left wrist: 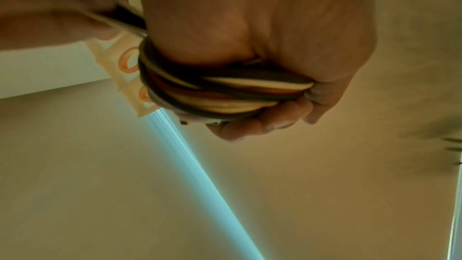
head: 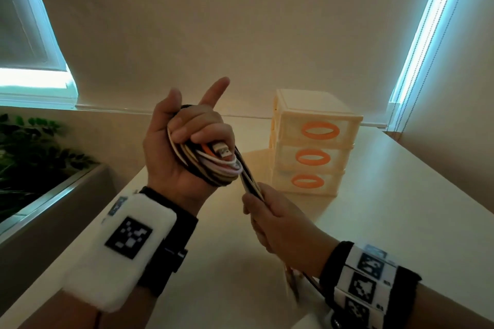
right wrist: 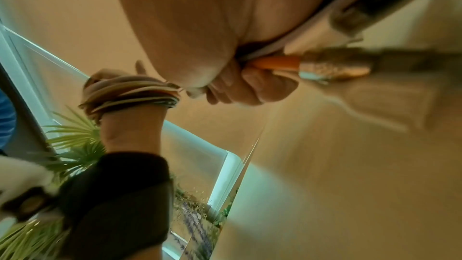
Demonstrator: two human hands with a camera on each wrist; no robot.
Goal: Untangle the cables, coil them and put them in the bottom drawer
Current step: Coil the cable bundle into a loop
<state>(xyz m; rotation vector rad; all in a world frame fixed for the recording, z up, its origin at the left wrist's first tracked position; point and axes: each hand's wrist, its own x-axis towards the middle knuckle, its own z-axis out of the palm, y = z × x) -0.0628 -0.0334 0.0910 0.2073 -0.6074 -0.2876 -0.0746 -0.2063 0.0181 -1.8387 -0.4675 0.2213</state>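
Observation:
My left hand (head: 187, 139) is raised above the table and grips a coil of black, white and orange cables (head: 211, 168), wound round its curled fingers; its index finger sticks out. A USB plug (head: 223, 152) pokes from the coil. In the left wrist view the coil (left wrist: 212, 94) wraps the fist. My right hand (head: 272, 222), lower and to the right, grips the loose cable strands (head: 250, 181) running from the coil. The right wrist view has the strands' ends with plugs (right wrist: 332, 68) trailing behind the fist, blurred. A cream three-drawer unit (head: 312, 144) with orange handles stands behind, all drawers closed.
The white table (head: 387, 208) runs under both hands, with its left edge next to a planter of green leaves (head: 32, 147). A wall and window blinds (head: 24, 35) stand behind the drawer unit.

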